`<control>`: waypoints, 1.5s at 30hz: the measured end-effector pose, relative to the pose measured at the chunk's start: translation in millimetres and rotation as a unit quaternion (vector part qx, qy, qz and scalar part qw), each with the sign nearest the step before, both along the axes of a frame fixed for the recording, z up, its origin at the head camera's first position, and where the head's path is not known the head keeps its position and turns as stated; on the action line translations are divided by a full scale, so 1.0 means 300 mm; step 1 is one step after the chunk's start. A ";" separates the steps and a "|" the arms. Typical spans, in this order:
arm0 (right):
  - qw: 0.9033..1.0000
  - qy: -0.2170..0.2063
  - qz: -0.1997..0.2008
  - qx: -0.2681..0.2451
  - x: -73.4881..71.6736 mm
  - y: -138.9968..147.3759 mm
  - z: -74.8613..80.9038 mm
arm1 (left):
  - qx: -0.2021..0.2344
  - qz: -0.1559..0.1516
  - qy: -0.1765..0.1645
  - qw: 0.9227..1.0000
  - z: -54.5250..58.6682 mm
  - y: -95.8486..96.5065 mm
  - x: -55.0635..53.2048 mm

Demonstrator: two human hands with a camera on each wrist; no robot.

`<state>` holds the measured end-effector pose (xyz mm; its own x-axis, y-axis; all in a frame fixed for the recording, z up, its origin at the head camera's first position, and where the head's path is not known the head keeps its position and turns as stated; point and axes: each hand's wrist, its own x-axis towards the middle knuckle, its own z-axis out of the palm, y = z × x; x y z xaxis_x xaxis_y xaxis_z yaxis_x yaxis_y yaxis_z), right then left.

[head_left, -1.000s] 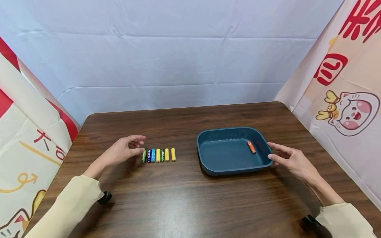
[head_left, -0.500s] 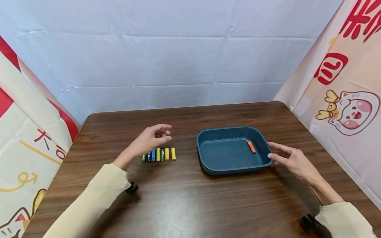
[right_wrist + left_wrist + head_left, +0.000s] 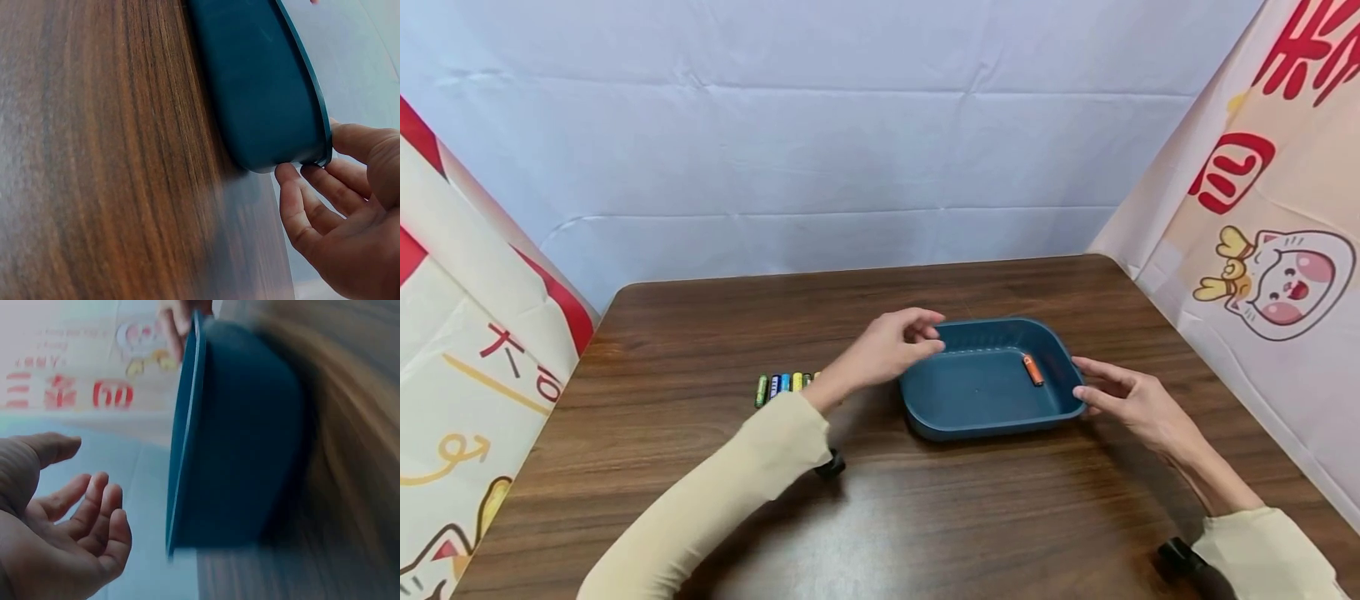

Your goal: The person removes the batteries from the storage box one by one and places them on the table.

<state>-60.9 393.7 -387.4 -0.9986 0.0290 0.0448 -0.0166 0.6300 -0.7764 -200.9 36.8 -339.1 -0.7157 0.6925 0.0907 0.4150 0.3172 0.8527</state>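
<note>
In the head view my left hand [image 3: 898, 343] hovers over the left end of a dark blue plastic bin [image 3: 977, 427]. Its fingers are loosely curled, and the left wrist view shows nothing in them, a little apart from the bin's rim. My right hand [image 3: 1138, 408] holds the bin's right end; in the right wrist view the thumb lies at the rim and the other fingers against the outer wall. One orange battery [image 3: 1033, 370] lies inside the bin, towards its right. Left of the bin a row of batteries, among them a green battery [image 3: 762, 390], is partly hidden by my left forearm.
Everything rests on a dark wood-grain table [image 3: 880, 517]. A pale cloth [image 3: 850, 142] hangs behind its far edge, and printed banners hang at both sides. A black strap piece [image 3: 831, 464] sits under my left sleeve cuff.
My left hand has travelled right, from beside the left end of the battery row, across above the row, to the bin's left end. My right hand and the bin have stayed in place.
</note>
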 end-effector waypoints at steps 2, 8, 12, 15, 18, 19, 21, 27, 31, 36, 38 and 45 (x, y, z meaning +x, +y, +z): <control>1.000 0.001 -0.001 0.000 0.001 0.001 0.000 | -0.006 -0.011 0.006 1.000 0.000 0.066 0.016; 1.000 0.003 0.002 0.001 -0.003 0.004 -0.002 | -0.019 -0.019 -0.002 1.000 -0.018 0.238 0.053; 1.000 0.002 0.007 -0.006 -0.005 0.007 -0.006 | -0.028 -0.002 -0.018 0.999 -0.032 0.339 0.068; 1.000 0.001 0.006 -0.011 -0.002 0.008 -0.009 | -0.044 0.019 -0.021 0.999 -0.044 0.408 0.072; 1.000 0.000 0.006 -0.015 -0.001 0.010 -0.009 | -0.067 0.038 -0.019 0.997 -0.059 0.464 0.069; 1.000 0.001 0.007 -0.015 -0.001 0.010 -0.010 | -0.074 0.043 -0.018 0.996 -0.066 0.480 0.067; 1.000 0.001 0.008 -0.016 0.000 0.009 -0.010 | -0.089 0.050 -0.019 0.995 -0.079 0.505 0.062; 1.000 0.003 0.004 -0.017 0.001 0.007 -0.005 | -0.132 0.065 -0.027 0.989 -0.130 0.543 0.046; 1.000 0.004 -0.002 -0.014 -0.003 0.008 -0.005 | -0.151 0.071 -0.028 0.986 -0.159 0.557 0.036; 1.000 -0.001 -0.002 -0.008 -0.005 0.011 -0.010 | -0.188 0.061 0.016 0.980 -0.191 0.579 0.031; 1.000 -0.001 -0.002 -0.009 -0.005 0.011 -0.011 | -0.200 0.059 0.039 0.977 -0.203 0.587 0.030; 1.000 -0.004 -0.007 -0.009 -0.004 0.010 -0.008 | -0.250 0.077 0.095 0.960 -0.230 0.609 0.035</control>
